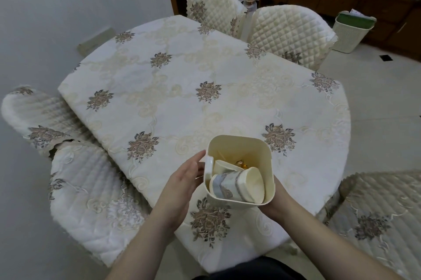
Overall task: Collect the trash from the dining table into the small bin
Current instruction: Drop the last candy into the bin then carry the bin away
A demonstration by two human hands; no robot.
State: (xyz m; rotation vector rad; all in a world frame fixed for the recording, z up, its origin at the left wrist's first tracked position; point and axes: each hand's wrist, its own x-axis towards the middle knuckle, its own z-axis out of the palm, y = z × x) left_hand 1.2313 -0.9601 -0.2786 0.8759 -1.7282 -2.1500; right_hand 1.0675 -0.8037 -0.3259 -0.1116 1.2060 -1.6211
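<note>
A small cream bin (241,145) is held above the near edge of the dining table (182,88). Inside it lie a paper cup with a grey and gold pattern (239,185), a second plain cup (224,167) and a small orange scrap (242,164). My right hand (276,202) grips the bin from below on its near right side, mostly hidden by it. My left hand (185,178) rests flat against the bin's left wall, fingers straight.
The table wears a cream cloth with brown flower motifs. Quilted covered chairs stand at the left (75,165), far side (282,29) and right (376,218). A larger woven bin with a green liner (352,31) sits on the floor at the far right.
</note>
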